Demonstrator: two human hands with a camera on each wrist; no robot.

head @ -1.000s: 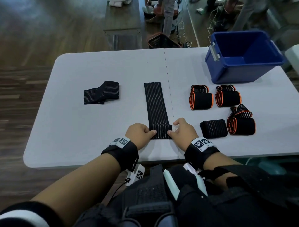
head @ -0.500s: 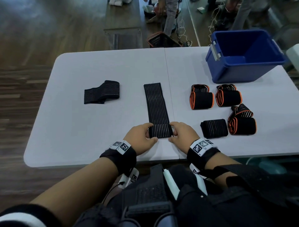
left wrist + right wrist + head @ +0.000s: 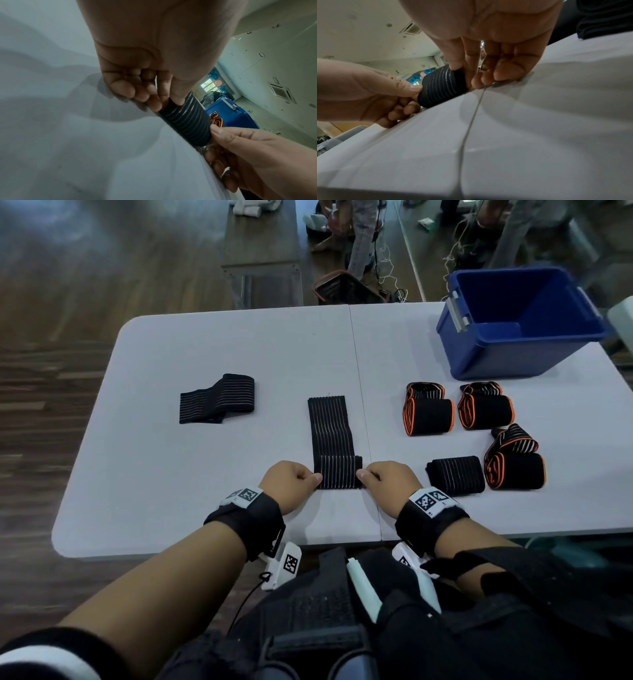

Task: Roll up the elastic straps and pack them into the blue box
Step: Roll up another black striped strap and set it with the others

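A black striped elastic strap (image 3: 329,433) lies flat on the white table (image 3: 171,481), its near end wound into a small roll (image 3: 338,472). My left hand (image 3: 291,482) pinches the roll's left end and my right hand (image 3: 387,482) pinches its right end. The left wrist view shows the roll (image 3: 187,124) between my left fingertips (image 3: 176,99) and the other hand's thumb. In the right wrist view the roll (image 3: 441,89) sits under my right fingers (image 3: 458,63). The blue box (image 3: 520,326) stands open at the far right.
A loosely folded black strap (image 3: 217,404) lies at the left. Rolled straps sit at the right: two orange-edged ones (image 3: 430,412) (image 3: 486,409), a third (image 3: 515,465), and a black one (image 3: 455,475). The table's near edge runs just below my wrists.
The roll at the strap's near end has grown thicker as both hands turned it away from me, and the flat length beyond it is shorter.
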